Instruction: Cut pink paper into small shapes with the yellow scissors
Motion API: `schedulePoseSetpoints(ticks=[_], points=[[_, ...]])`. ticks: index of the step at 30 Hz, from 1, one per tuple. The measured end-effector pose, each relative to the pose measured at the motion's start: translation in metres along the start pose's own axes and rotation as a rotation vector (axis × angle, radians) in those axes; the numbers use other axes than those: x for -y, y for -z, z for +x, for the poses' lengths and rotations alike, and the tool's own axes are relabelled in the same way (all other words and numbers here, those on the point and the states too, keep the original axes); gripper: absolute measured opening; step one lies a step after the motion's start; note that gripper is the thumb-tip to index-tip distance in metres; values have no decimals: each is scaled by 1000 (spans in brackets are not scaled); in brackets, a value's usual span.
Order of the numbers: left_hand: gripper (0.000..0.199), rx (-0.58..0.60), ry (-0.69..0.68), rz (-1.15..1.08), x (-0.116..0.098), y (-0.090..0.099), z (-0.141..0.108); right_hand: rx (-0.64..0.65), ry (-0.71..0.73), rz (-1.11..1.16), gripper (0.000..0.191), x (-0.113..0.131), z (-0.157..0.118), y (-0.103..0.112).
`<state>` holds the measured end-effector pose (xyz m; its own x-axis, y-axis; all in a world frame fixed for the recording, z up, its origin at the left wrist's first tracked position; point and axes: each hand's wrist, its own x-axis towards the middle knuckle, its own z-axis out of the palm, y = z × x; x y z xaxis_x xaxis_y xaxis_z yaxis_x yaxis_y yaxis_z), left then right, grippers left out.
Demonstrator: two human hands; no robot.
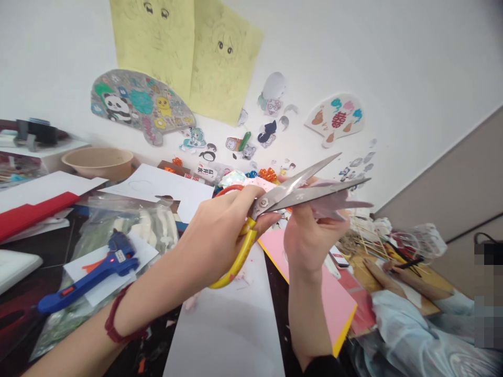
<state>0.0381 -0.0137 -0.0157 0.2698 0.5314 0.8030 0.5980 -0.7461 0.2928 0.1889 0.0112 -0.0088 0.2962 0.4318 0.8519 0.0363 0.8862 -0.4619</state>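
A pair of scissors (302,186) with yellow and red handles is gripped by my left hand (220,230). The blades are parted and point to the right. My right hand (308,241) is raised behind and below them, its fingers closed on a pale pink, petal-like piece (332,203). The lower blade crosses in front of that piece; I cannot tell whether it touches. Below both hands lies a long white sheet (228,335) with small pink scraps (245,275) on it.
At the left a blue glue gun (90,280) rests on paper and a plastic bag. Behind it stand a beige bowl (98,162) and a red strip (37,214). Pink card (334,303) lies right. Another person's hands (393,277) work at a wooden board. The decorated wall rises close behind.
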Motion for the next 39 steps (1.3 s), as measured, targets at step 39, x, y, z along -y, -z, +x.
schedulePoseSetpoints(ticks=[39], points=[[42, -114, 234, -491, 13, 3, 3, 175, -224, 44, 12, 7, 9, 15]])
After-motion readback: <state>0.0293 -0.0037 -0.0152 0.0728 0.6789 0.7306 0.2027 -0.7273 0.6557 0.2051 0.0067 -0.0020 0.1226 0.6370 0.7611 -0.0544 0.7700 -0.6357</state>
